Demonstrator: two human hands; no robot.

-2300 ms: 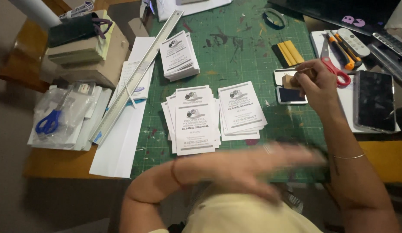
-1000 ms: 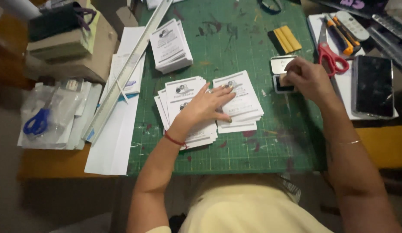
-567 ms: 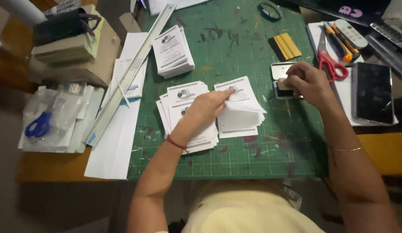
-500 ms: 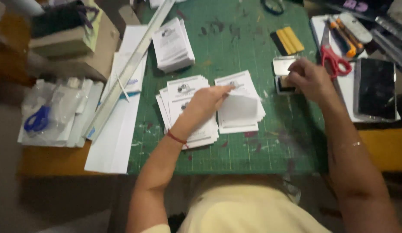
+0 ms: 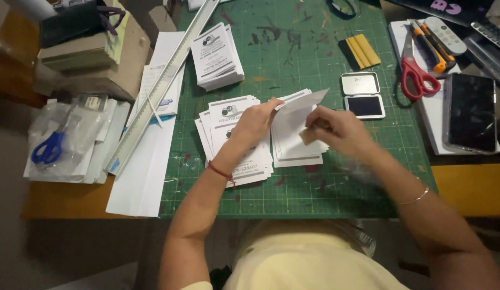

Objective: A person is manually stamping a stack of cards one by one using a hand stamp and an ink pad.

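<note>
1. Left hand (image 5: 254, 122): fingers pinched on the upper left edge of a loose white card (image 5: 293, 115), lifting that edge clear of the stack beneath. A red cord sits on the wrist.
2. Right hand (image 5: 336, 130): fingers curled closed around a small brown block, seemingly a stamp (image 5: 309, 134), pressed to the card's right side; its outline is blurred.
3. Loose white card: blank face up, tilted, raised corner pointing up and right toward the ink pad. Long axis runs roughly from the near edge of the surface to the far one.
4. Right card stack (image 5: 298, 153): directly under the lifted card, blank faces up, long axis near-to-far.
5. Left card stack (image 5: 234, 142): printed faces up, fanned, touching the right stack, partly under the left wrist.
6. Third card stack (image 5: 216, 56): printed, set apart toward the far side, slightly turned.
7. Ink pad (image 5: 363, 96): lid open, dark pad showing, just right of the right stack.
8. Green cutting mat (image 5: 314, 48): carries all the stacks and the ink pad.
9. Metal ruler (image 5: 164, 86): long, lying diagonally along the mat's left edge.
10. Red scissors (image 5: 416, 75): right of the ink pad, near a dark phone (image 5: 471, 113).
11. Blue scissors (image 5: 48, 150): far left, inside clear plastic.
</note>
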